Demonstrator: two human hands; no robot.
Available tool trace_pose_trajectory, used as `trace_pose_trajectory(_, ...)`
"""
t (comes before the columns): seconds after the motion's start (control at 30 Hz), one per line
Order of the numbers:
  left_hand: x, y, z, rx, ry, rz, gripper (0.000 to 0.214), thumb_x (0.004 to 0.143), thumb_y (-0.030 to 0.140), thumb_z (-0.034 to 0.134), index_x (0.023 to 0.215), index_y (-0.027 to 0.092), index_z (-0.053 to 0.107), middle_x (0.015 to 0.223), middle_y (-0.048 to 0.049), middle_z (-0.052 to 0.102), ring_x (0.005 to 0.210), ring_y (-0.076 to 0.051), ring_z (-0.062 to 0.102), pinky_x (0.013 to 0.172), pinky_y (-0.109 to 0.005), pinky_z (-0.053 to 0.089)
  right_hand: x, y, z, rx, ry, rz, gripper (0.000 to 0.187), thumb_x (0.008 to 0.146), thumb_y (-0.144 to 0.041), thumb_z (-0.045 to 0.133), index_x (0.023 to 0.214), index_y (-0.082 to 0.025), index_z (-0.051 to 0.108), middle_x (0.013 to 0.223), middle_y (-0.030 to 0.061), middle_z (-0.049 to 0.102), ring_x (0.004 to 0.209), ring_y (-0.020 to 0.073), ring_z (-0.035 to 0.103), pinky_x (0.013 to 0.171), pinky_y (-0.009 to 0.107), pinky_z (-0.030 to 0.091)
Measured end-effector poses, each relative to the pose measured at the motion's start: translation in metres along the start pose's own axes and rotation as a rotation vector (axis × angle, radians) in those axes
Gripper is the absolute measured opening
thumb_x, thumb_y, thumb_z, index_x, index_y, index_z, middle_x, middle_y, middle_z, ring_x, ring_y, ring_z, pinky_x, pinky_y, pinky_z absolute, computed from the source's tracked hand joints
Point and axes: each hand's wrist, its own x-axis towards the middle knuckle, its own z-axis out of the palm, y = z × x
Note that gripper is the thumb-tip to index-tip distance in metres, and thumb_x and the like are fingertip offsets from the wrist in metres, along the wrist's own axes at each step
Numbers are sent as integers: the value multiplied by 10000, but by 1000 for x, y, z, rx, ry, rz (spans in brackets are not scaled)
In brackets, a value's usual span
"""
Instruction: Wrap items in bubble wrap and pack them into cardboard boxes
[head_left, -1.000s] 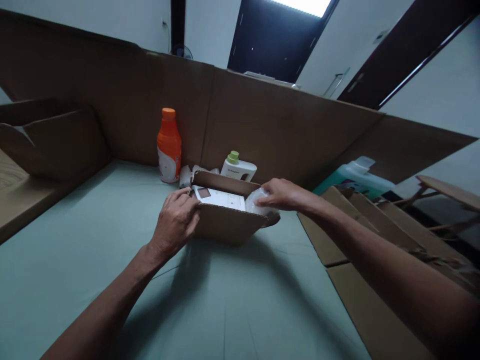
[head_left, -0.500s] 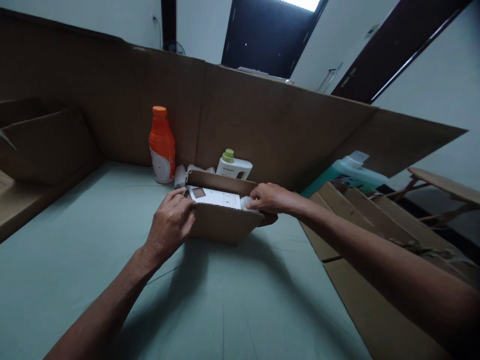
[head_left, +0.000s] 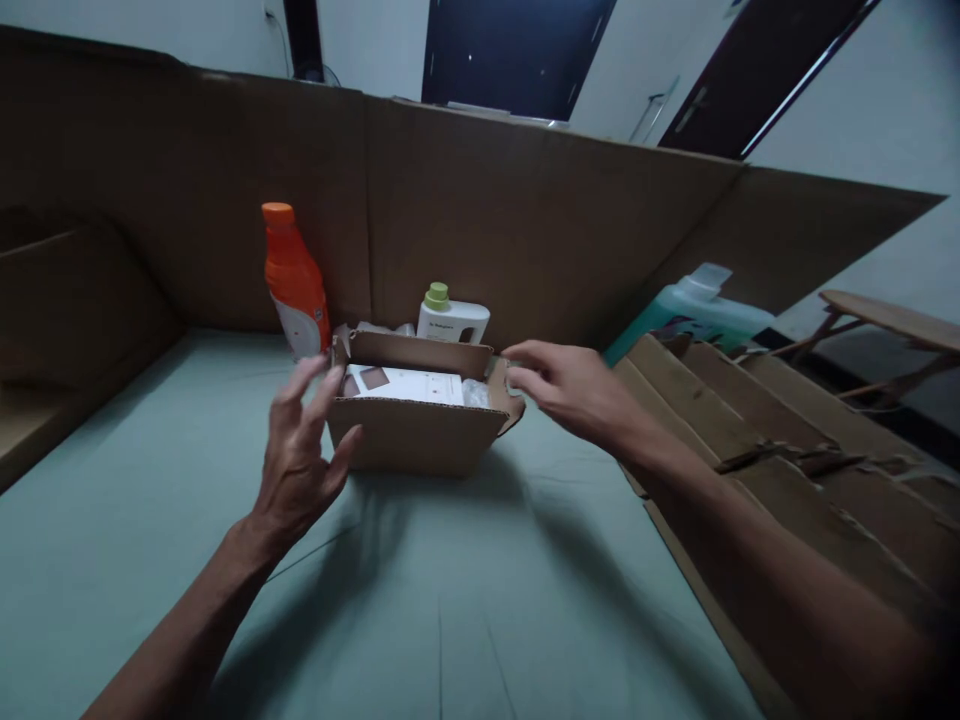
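A small open cardboard box (head_left: 420, 432) stands on the pale green table top (head_left: 450, 600). Inside it lies a flat white package (head_left: 409, 385) with clear plastic wrap (head_left: 475, 393) beside it at the right end. My left hand (head_left: 300, 455) hovers just left of the box, fingers spread, holding nothing. My right hand (head_left: 571, 388) is raised at the box's right end, fingers loosely extended, empty and off the box.
An orange bottle (head_left: 294, 281) and a white bottle with a green cap (head_left: 448, 317) stand behind the box, against a tall cardboard wall (head_left: 525, 220). A teal jug (head_left: 690, 312) lies at the right beyond flattened cardboard sheets (head_left: 757, 430). A wooden stand (head_left: 885, 330) is at far right.
Both hands have let go of the box and lifted off it. The plastic wrap that my right hand pressed down now lies inside the box. The view has dropped lower and shifted.
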Motion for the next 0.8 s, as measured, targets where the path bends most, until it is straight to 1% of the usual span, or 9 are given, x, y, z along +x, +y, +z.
trace_pose_trajectory(0.07, -18, -1, -3, -48, -8, -91, 921, 878, 275, 704, 1608, 349, 147, 1681, -124, 181, 1545, -355, 230, 1220, -596, 303, -33, 21, 8, 238, 205, 82, 301, 919, -388, 533, 1029, -188, 729, 879, 73, 758, 731, 192, 665, 646, 299, 492)
trace_pose_trajectory(0.13, -36, -7, -3, -132, -100, -270, 972, 877, 351, 703, 1616, 356, 73, 1701, -125, 117, 1557, -372, 188, 1220, -629, 274, -57, 37, 35, 447, 205, 165, 355, 889, -445, 563, 1073, -178, 707, 927, 95, 758, 749, 210, 675, 665, 334, 532)
trace_pose_trajectory(0.23, -49, -20, 6, -330, -232, -561, 925, 872, 426, 677, 1606, 317, 125, 1680, -154, 193, 1535, -380, 255, 1195, -636, 309, -62, 34, 96, 629, 44, 150, 565, 765, -432, 691, 1265, -180, 614, 1211, 147, 709, 1004, 281, 685, 853, 431, 563)
trace_pose_trajectory(0.33, -40, -24, 25, -554, -288, -726, 823, 831, 420, 683, 1535, 250, 293, 1556, -176, 421, 1414, -356, 465, 1151, -575, 405, -43, 16, 135, 667, 27, 125, 596, 740, -369, 685, 1296, -187, 569, 1280, 163, 669, 1138, 316, 643, 979, 484, 520)
trace_pose_trajectory(0.43, -26, 0, 49, -670, -254, -756, 793, 793, 378, 693, 1484, 209, 341, 1425, -166, 549, 1296, -314, 571, 1117, -523, 454, -34, 20, 129, 675, 69, 115, 598, 713, -331, 684, 1283, -195, 561, 1288, 154, 665, 1177, 316, 626, 1017, 480, 502)
trace_pose_trajectory(0.53, -33, 48, 62, -706, -271, -636, 861, 785, 369, 690, 1524, 193, 284, 1487, -185, 487, 1355, -334, 512, 1134, -546, 432, -59, 51, 98, 668, 105, 169, 574, 691, -356, 709, 1223, -187, 578, 1234, 154, 690, 1098, 317, 662, 956, 468, 532)
trace_pose_trajectory(0.6, -55, 79, 53, -679, -325, -560, 895, 810, 377, 680, 1562, 184, 235, 1523, -203, 447, 1397, -361, 463, 1164, -581, 389, -89, 66, 79, 608, 148, 248, 520, 695, -409, 729, 1146, -185, 599, 1140, 156, 718, 1009, 329, 683, 880, 472, 549)
trace_pose_trajectory(0.67, -87, 99, 28, -600, -393, -560, 882, 847, 375, 661, 1582, 188, 211, 1501, -213, 470, 1395, -379, 464, 1173, -612, 367, -116, 62, 73, 555, 169, 299, 455, 697, -445, 744, 1054, -192, 617, 1036, 149, 736, 943, 338, 688, 832, 477, 552)
trace_pose_trajectory(0.8, -140, 97, -47, -334, -246, -758, 757, 888, 412, 634, 1547, 270, 290, 1376, -156, 572, 1328, -367, 533, 1154, -610, 402, -128, 1, 103, 687, 8, 111, 366, 738, -336, 681, 1076, -204, 637, 1075, 119, 742, 939, 292, 688, 848, 428, 556)
